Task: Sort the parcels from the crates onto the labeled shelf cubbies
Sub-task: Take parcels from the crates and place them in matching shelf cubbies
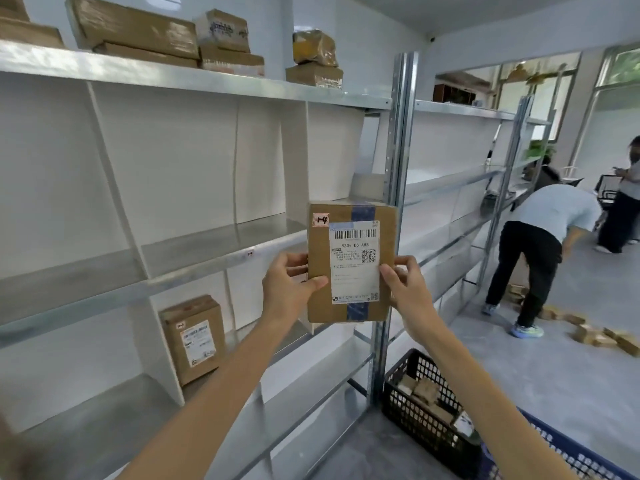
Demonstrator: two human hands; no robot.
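I hold a brown cardboard parcel (351,261) upright in front of the metal shelf unit (194,258). It has a white shipping label, blue tape and a small tag reading "1-4" at its top left corner. My left hand (289,284) grips its left edge. My right hand (405,284) grips its right edge. The shelf has white dividers forming cubbies; a small tag (250,253) sits on the shelf rail to the left of the parcel. Another labelled parcel (194,337) stands in a lower cubby.
A black crate (412,407) with several parcels stands on the floor at lower right, a blue crate (568,452) beside it. Several parcels (138,32) lie on the top shelf. A person (540,251) bends over parcels (595,334) scattered on the floor at right; another person (623,202) stands behind.
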